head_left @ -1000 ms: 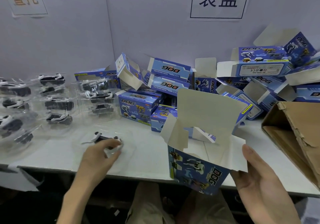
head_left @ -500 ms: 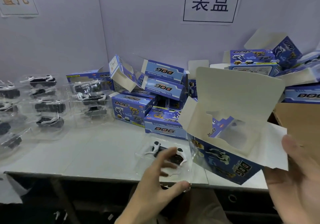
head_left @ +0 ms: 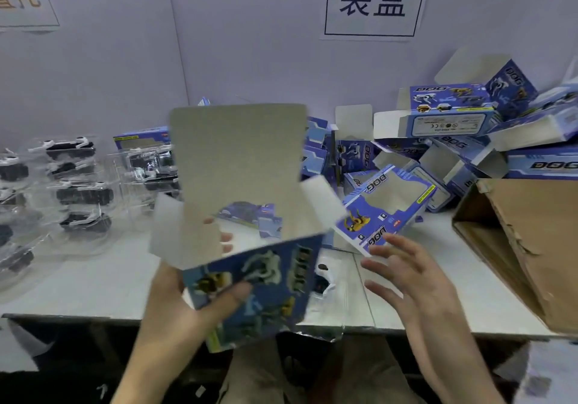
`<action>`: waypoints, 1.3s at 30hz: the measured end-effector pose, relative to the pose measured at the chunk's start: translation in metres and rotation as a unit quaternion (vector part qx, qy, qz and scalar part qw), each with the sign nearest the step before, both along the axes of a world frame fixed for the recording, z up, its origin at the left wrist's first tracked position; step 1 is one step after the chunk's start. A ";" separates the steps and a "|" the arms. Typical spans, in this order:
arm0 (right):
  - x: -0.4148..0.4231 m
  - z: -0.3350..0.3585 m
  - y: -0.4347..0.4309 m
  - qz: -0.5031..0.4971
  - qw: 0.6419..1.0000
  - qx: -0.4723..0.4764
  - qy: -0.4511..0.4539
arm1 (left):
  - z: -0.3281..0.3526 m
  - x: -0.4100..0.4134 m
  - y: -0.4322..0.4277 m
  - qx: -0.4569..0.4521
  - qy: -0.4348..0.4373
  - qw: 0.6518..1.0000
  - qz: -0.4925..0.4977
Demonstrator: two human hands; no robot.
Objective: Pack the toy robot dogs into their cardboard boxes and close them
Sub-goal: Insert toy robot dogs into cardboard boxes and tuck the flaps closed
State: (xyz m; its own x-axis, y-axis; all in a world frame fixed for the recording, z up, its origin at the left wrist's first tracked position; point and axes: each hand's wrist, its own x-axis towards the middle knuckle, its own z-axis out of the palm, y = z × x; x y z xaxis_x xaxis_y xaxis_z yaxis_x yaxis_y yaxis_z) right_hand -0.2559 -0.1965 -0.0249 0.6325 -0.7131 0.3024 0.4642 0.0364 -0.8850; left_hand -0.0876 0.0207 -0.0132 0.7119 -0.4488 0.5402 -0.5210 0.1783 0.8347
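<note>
Left hand [head_left: 187, 303] grips open box [head_left: 269, 281] | right hand [head_left: 416, 281] spread, empty | box half-hides toy dog [head_left: 323, 278] | carton [head_left: 531, 247] right

Left hand [head_left: 187, 303] gripping; right hand [head_left: 416, 281] slack, fingers spread.

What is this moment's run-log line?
left hand: grips box | flaps: open | right hand: free | toy dog: on table

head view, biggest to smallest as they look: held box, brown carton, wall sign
1. held box in the left hand, nearest the camera
2. brown carton, cut off by the frame
3. wall sign, smallest
</note>
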 end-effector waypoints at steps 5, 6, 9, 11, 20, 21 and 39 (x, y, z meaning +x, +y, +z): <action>0.036 -0.042 -0.028 -0.013 0.939 -0.248 0.237 | -0.003 0.034 0.024 0.018 -0.024 0.989 0.142; 0.044 -0.048 -0.027 0.012 0.919 -0.294 0.263 | -0.003 0.037 0.026 0.026 -0.028 0.987 0.154; 0.060 -0.062 -0.028 0.018 0.886 -0.359 0.293 | -0.004 0.041 0.028 0.047 -0.049 0.983 0.171; 0.065 -0.066 -0.027 -0.010 0.889 -0.350 0.294 | -0.007 0.044 0.027 0.066 -0.063 0.977 0.191; 0.029 -0.055 -0.028 -0.089 0.953 -0.223 0.187 | -0.015 0.046 0.021 0.071 -0.075 0.967 0.231; 0.020 -0.050 -0.028 -0.099 0.958 -0.204 0.177 | -0.017 0.047 0.020 0.066 -0.070 0.968 0.233; -0.024 0.003 -0.015 -0.040 0.996 -0.065 -0.043 | -0.022 0.037 -0.006 0.117 -0.221 0.950 0.184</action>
State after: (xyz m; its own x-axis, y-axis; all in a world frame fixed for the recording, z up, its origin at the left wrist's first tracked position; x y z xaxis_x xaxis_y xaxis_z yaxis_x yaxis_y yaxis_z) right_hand -0.2797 -0.2113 -0.0216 0.5439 -0.7109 0.4459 0.5350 -0.1157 -0.8369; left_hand -0.0504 0.0147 -0.0354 0.5705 -0.3585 0.7389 -0.8213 -0.2482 0.5137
